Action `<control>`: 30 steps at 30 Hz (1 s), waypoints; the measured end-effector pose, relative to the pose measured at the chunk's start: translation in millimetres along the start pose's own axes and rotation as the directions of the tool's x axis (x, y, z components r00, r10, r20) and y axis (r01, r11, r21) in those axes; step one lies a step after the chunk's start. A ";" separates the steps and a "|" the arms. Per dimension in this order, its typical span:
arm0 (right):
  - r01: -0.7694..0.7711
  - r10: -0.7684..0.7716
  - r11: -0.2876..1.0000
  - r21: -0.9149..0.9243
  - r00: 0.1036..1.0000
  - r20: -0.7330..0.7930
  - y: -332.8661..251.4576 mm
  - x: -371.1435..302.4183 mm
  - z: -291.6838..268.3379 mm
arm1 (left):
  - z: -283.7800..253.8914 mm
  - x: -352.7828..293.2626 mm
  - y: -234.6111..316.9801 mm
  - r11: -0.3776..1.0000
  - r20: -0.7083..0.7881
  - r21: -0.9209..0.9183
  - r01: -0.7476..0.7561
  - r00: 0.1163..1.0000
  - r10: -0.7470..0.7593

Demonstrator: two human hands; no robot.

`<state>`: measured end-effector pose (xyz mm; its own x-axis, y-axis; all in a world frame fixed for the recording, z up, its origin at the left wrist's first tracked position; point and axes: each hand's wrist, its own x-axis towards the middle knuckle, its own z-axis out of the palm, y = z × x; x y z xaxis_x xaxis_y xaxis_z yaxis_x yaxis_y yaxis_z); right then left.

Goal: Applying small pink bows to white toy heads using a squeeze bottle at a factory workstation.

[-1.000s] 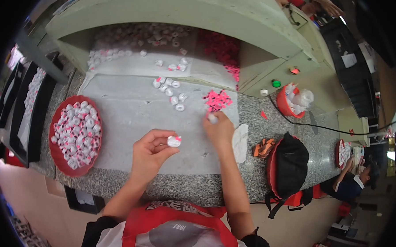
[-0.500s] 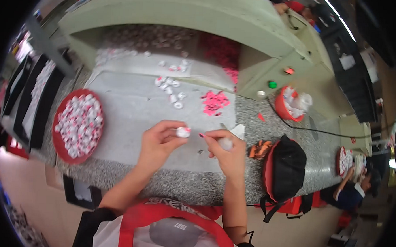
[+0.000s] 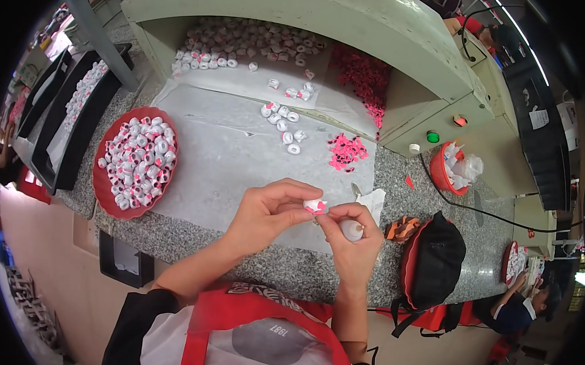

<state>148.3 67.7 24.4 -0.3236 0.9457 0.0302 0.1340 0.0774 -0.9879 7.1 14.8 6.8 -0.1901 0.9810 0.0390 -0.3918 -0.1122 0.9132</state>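
Clock centred on the held piece, 12 pointing away from the person. A pale green cabinet is spanning 12, standing on the speckled table. A pale sheet is covering the table's middle. A red bowl is sitting at 9, heaped with white pieces bearing pink bits. A black fabric item is resting between 3 and 4.

Left hand is reaching in from 9, right hand from between 4 and 5. A red tub is standing between 2 and 3, carrying clear plastic. Loose white pieces are lying at 11, a pink pile at 1, both on the sheet.

Right grip is holding a small white bottle against the hand, fingertips sitting at the held piece's 3-to-4 edge; cannot tell if touching. Left grip is pinching that white piece, thumb against fingers, above the sheet, pink patch showing.
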 end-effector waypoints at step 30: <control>-0.147 0.118 0.976 0.159 0.977 0.178 41.3 32.8 15.9 | -14.9 14.6 -29.2 0.994 -0.167 -0.096 0.050 0.984 -0.066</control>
<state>128.2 96.9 -17.8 -0.4673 0.8767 -0.1137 0.0289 -0.1133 -0.9931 2.4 30.0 -25.3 -0.3116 0.9460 -0.0896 -0.4858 -0.0776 0.8706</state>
